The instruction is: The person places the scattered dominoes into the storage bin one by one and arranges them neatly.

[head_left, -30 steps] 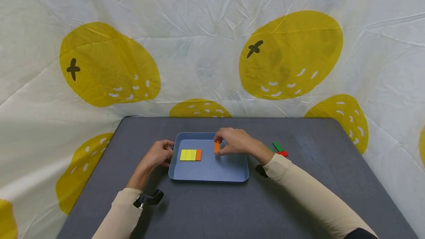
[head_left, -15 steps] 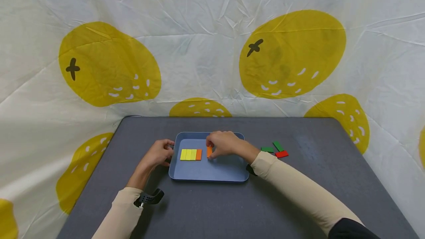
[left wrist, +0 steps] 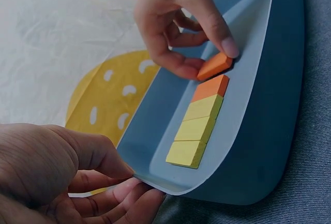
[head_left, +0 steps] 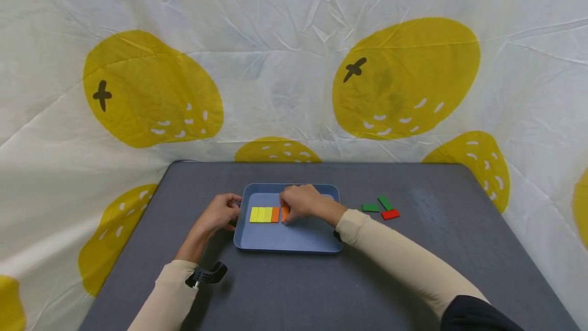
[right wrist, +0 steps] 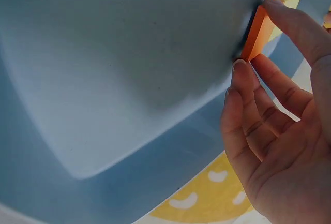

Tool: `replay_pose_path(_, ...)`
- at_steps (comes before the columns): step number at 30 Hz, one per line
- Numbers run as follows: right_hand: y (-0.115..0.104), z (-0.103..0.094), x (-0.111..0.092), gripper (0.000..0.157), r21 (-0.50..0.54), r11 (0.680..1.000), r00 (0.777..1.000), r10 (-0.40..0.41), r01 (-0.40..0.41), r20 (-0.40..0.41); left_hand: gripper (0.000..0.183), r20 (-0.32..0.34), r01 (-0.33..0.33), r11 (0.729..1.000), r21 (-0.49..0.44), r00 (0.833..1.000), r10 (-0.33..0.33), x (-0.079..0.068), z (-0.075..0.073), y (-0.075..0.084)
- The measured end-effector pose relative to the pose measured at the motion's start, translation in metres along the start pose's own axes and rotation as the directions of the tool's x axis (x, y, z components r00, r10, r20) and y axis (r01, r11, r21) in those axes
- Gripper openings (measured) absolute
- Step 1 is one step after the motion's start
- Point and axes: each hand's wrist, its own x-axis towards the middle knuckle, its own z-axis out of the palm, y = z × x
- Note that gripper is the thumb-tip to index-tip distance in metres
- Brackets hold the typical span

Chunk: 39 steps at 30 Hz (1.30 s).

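My right hand (head_left: 300, 201) pinches an orange tile (left wrist: 215, 66) between thumb and fingers, close over the floor of the blue tray (head_left: 289, 244). In the left wrist view the held tile is tilted, a narrow gap from the end of a row. That row lies flat in the tray: several yellow tiles (head_left: 261, 214) side by side, then one orange tile (head_left: 275, 214) at the right end. My left hand (head_left: 221, 212) holds the tray's left side, fingertips curled at the rim in the left wrist view.
To the right of the tray, two green tiles (head_left: 370, 208) and a red tile (head_left: 390, 214) lie on the dark grey table (head_left: 285, 295). A white cloth (head_left: 275, 80) with big yellow fruit shapes hangs behind the table.
My right hand has moved left across the tray and lower with the orange tile, up to the row's right end. The left hand and the tray have stayed in place.
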Motion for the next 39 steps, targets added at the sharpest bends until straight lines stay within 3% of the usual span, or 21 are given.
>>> replay_pose_path(22, -0.005, 0.003, 0.004, 0.041, -0.004, 1.000, 1.000, 0.011, -0.011, -0.002, 0.048, 0.023, -0.012, 1.000, 0.011, 1.000, 0.012, -0.001, -0.003, 0.003)
replay_pose_path(39, -0.004, 0.001, -0.006, 0.047, 0.037, 0.999, 0.999, 0.026, -0.025, -0.042, 0.049, 0.012, -0.010, 1.000, 0.009, 1.000, 0.009, -0.001, -0.001, 0.001)
